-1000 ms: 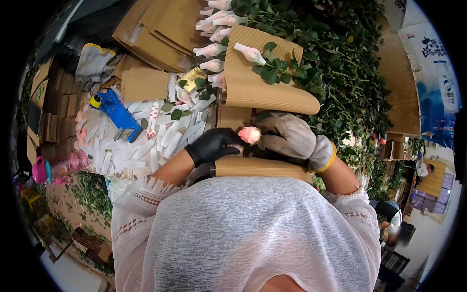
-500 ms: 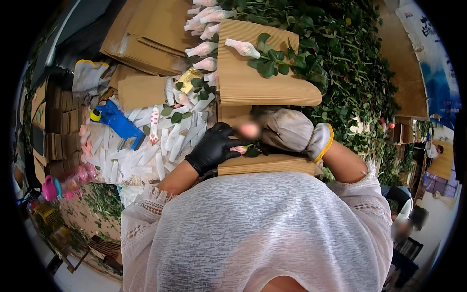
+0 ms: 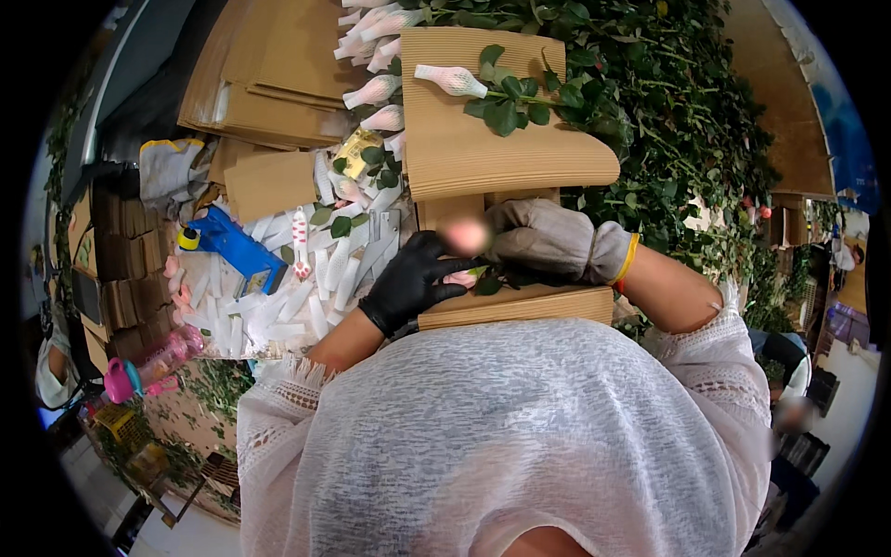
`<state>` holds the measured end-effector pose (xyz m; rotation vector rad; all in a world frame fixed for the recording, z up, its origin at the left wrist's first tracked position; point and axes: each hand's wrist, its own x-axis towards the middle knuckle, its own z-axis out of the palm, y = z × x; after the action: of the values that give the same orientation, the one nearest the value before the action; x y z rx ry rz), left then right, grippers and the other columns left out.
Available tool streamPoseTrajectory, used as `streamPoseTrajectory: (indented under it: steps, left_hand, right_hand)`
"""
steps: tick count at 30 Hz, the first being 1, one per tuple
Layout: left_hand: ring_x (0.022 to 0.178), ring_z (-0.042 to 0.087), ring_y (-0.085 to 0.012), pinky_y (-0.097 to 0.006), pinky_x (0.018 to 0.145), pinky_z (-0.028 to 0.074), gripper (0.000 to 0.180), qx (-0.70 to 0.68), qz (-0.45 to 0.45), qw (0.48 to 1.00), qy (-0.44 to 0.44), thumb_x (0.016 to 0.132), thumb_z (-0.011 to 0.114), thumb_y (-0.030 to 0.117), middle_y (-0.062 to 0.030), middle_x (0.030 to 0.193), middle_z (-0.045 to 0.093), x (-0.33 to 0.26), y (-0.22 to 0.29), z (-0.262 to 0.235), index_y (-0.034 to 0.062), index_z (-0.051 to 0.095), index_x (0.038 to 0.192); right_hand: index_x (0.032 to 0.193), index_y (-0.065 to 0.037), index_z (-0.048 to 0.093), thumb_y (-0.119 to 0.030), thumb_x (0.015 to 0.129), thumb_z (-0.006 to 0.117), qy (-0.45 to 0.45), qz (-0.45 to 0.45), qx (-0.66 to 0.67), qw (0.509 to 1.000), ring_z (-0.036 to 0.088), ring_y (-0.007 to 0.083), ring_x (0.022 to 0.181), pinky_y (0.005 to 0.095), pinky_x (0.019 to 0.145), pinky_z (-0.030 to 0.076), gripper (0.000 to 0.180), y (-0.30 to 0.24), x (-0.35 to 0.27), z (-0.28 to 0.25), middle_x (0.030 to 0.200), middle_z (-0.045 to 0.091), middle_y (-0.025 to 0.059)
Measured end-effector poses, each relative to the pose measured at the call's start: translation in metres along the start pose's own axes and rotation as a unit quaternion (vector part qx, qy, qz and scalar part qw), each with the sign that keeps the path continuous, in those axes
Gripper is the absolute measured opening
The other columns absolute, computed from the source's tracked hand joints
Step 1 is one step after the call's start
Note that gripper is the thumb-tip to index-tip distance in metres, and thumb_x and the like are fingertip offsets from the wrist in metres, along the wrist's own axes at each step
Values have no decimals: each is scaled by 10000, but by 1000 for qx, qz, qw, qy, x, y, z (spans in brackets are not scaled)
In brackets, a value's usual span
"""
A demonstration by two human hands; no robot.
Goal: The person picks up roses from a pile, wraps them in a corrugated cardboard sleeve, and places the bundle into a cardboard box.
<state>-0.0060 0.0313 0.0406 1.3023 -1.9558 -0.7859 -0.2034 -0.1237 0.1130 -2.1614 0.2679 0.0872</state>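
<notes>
- the left hand (image 3: 408,286), in a black glove, has its thumb and forefinger a little apart, a pink bud (image 3: 458,278) showing right at their tips; whether they clamp it, i cannot tell.
- the right hand (image 3: 548,243), in a grey glove, has its fingers curled over; their undersides are hidden, so their grip cannot be told.
- a pink bloom (image 3: 466,236), blurred, sits between the two hands, above the bud and over the corrugated cardboard (image 3: 515,308).
- done, by the look of it: several sleeved roses (image 3: 373,90) lie in a group at the upper left, heads outward, and a lone sleeved rose (image 3: 450,81) lies on the folded corrugated sheet (image 3: 510,162).
- left, as far as shows: the bud has no visible sleeve, and the bloom seems bare too, though blur blocks certainty.
- loose white sleeves (image 3: 339,260) lie scattered near the blue tape dispenser (image 3: 237,249), and leafy stems (image 3: 659,121) heap up at the right.
</notes>
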Motion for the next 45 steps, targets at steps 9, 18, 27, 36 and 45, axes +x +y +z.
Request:
streamPoseTrajectory:
  steps: [9, 18, 27, 36, 45]
  left_hand:
    - [1009, 587, -303, -398, 884, 470, 372, -53, 18, 998, -29, 801, 720, 235, -116, 1116, 625, 9, 2, -1, 143, 669, 1158]
    - [1077, 559, -279, -373, 919, 465, 316, -134, -44, 989, -38, 797, 752, 171, -111, 1167, 607, -4, -2, -2, 121, 700, 1104]
    - [1064, 556, -322, -412, 908, 455, 309, -116, -7, 993, 0, 778, 758, 210, -121, 1112, 607, -2, -11, 7, 122, 705, 1069]
    - [1058, 554, -310, -404, 914, 448, 444, -91, 33, 995, -32, 782, 719, 200, -113, 1164, 595, -5, -23, 6, 174, 640, 1218]
    - [1008, 578, -300, -368, 896, 463, 534, -172, -35, 983, -54, 748, 779, 184, -117, 1107, 619, -1, -14, -7, 77, 585, 1233]
  right_hand:
    - [1031, -19, 621, -455, 895, 547, 5, 196, 66, 978, 627, 335, 853, 408, 777, 465, 462, 8, 4, 0, 934, 667, 187]
    - [910, -63, 643, -209, 787, 641, 49, 36, -243, 968, 639, 309, 726, 401, 695, 518, 190, -21, -3, -7, 785, 644, 132]
    - [881, -82, 660, -169, 814, 587, 37, -131, -228, 964, 651, 321, 714, 421, 648, 524, 132, -15, 0, -4, 777, 639, 132]
    - [945, -62, 564, -121, 800, 606, 88, -42, -245, 965, 633, 296, 673, 373, 614, 507, 162, -14, -8, 9, 696, 598, 129]
    - [943, -49, 598, -140, 781, 613, 59, -3, -218, 974, 646, 365, 658, 417, 623, 524, 186, -29, -13, -2, 680, 632, 150]
